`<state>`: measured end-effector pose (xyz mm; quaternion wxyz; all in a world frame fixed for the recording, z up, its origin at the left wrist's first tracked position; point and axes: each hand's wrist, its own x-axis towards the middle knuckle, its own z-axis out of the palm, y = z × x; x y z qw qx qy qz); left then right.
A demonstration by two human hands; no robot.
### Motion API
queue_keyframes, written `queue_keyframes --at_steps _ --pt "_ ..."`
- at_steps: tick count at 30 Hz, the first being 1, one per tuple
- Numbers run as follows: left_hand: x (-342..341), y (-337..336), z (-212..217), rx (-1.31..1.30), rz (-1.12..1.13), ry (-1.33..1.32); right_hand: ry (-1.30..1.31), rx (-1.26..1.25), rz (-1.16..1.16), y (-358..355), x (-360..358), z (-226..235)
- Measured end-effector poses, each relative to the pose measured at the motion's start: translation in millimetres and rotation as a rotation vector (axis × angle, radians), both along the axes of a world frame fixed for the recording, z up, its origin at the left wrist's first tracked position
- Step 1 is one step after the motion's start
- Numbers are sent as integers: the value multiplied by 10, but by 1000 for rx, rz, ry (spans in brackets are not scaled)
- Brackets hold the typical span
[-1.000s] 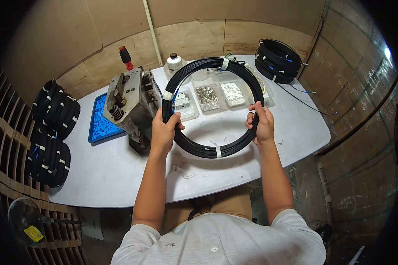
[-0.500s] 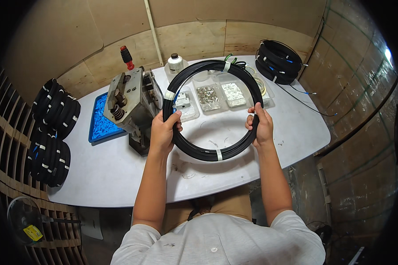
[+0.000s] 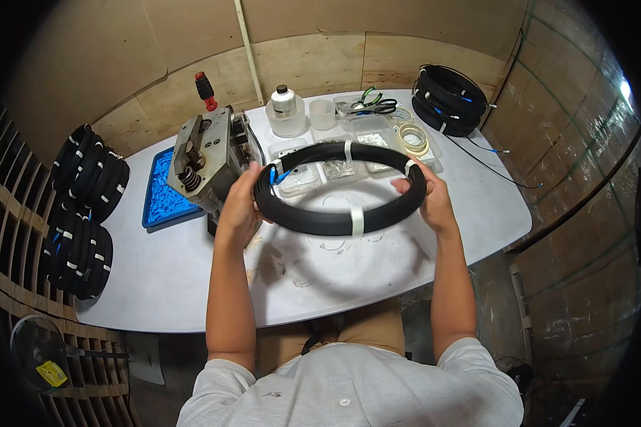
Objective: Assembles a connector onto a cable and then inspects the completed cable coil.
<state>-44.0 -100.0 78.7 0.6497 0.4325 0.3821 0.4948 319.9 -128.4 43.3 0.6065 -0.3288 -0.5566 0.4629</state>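
Observation:
A coil of black cable [image 3: 306,222], bound with several white tape bands, hangs tilted above the table between my hands. My left hand [image 3: 242,203] is closed on its left side, beside blue connectors [image 3: 276,176] that lie against the coil. On the opposite side my right hand [image 3: 431,193] grips the coil near a white band, fingers curled inside the ring. Seen through and behind the ring are clear plastic trays [image 3: 286,186] with small metal parts. Some of my fingers are hidden by the coil.
A metal hand press [image 3: 210,160] with a red-handled tool stands left of the coil, beside a blue tray [image 3: 152,213] of small blue pieces. Stacked coils [image 3: 85,242] sit at far left, more coils [image 3: 449,99] at back right. Behind are a white bottle [image 3: 283,102], scissors [image 3: 381,107] and tape rolls [image 3: 413,139].
The coil has tipped from facing me nearly upright to a flatter tilt, its far rim dropping. Both hands have turned with it and keep hold; the trays and scissors behind show more.

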Motion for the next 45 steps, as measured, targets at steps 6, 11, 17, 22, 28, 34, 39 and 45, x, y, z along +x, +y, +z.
queue_keyframes --at_steps 6,11,17,22,28,34,39,45 --pt "-197 -4 16 40 -187 -102 -569 247 -565 124 47 -88" --pt "-91 -84 -78 174 -108 266 253 -6 -202 64 -363 23" --pt "67 -68 -351 322 82 338 524 -239 -104 8 -343 -27" --pt "262 -97 -379 277 133 50 543 -216 -81 -25 -405 20" --pt "386 -124 -185 223 215 -144 528 -164 -39 -71 -415 68" --pt "320 -95 -189 45 110 -146 513 -133 -34 -90 -421 90" --pt "268 -100 -209 21 39 -154 493 -94 -26 -114 -393 113" --pt "235 -88 -214 52 25 -145 472 -78 -29 -109 -379 160"
